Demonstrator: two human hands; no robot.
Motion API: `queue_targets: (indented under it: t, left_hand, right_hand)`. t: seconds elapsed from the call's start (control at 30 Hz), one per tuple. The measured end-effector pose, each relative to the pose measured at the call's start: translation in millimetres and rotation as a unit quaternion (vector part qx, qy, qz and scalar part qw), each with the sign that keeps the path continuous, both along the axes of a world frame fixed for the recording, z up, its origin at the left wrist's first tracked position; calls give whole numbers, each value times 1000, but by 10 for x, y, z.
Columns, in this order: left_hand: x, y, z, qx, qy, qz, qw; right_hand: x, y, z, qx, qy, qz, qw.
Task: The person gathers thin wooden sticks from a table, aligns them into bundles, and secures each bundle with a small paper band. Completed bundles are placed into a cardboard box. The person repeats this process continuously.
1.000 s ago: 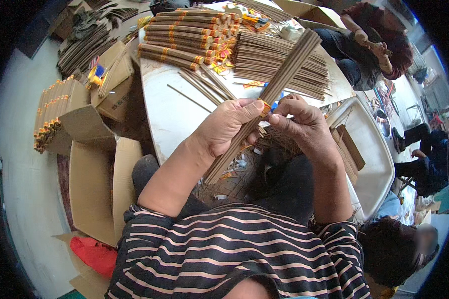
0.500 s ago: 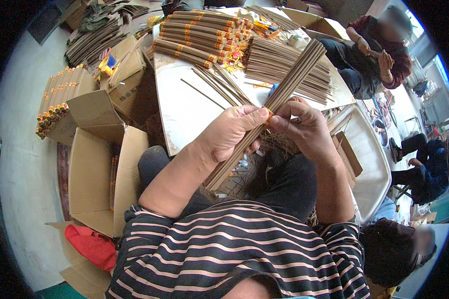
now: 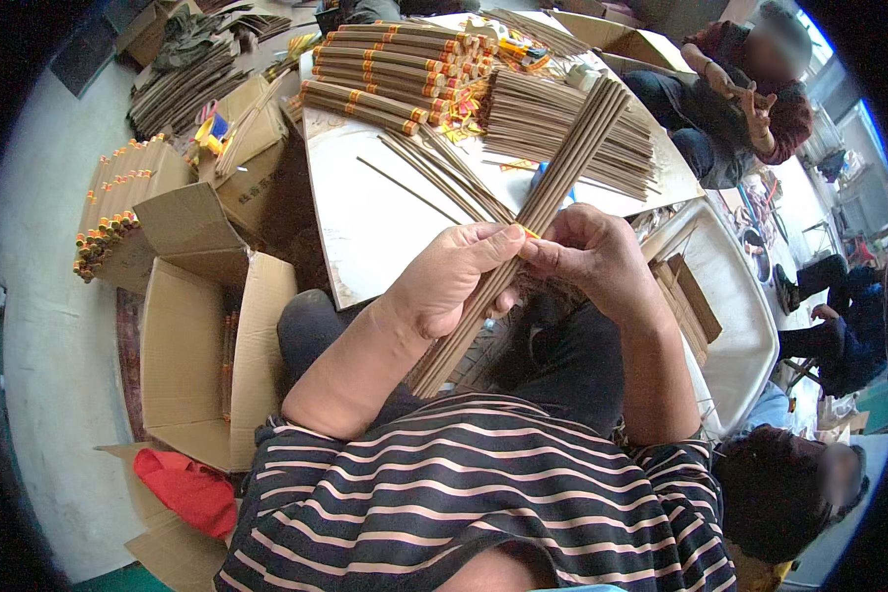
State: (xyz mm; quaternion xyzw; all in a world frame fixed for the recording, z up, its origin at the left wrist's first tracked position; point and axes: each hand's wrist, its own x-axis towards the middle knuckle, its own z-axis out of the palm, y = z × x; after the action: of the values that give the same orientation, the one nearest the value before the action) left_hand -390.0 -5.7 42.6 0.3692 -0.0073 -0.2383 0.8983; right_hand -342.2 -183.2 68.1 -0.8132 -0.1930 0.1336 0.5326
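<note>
A bundle of brown incense sticks (image 3: 574, 158) slants across my lap, its upper end leaning right over the table. My left hand (image 3: 459, 271) is wrapped round the middle of it, thumb on top. At the thumb tip, a narrow red and yellow band (image 3: 531, 235) crosses the bundle. My right hand (image 3: 594, 255) pinches at this band from the right side with thumb and forefinger. The fingers hide most of the band, so how far it goes round cannot be seen. Loose sticks (image 3: 434, 173) lie on the white table just beyond my left hand.
Banded incense bundles (image 3: 385, 74) are stacked on the table (image 3: 350, 227), beside a pile of loose sticks (image 3: 562, 123). An open cardboard box (image 3: 183, 355) stands at my left, a white tray (image 3: 740, 326) at my right. Other people sit along the right.
The bundle has tipped slightly more upright, and its lower end has come nearer my body. My right fingers have closed in on the band beside my left thumb.
</note>
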Motion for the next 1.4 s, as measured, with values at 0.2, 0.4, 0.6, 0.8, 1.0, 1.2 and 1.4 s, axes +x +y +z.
queue_targets:
  t: [0.2,0.4,0.6,0.8,1.0,1.2,1.4]
  left_hand:
    - [-19,3,5,-73,3,-28,997]
    - [-39,-27,-55,-134,8,-52,990]
    - [-31,-23,-41,-150,7,-88,985]
    - [-34,6,-1,-154,1,-105,982]
    - [-18,36,-44,-174,6,-95,980]
    - [-37,104,-20,-56,-19,-9,998]
    - [-122,37,39,-2,-4,30,1000]
  right_hand:
    - [2,-3,-3,101,9,47,994]
    - [35,-12,-94,231,46,103,966]
    - [71,-12,-257,310,87,145,935]
    - [68,29,-296,325,28,147,934]
    - [163,38,-409,325,49,169,929]
    - [95,44,-246,370,86,150,913]
    - [-47,184,-226,331,114,110,930]
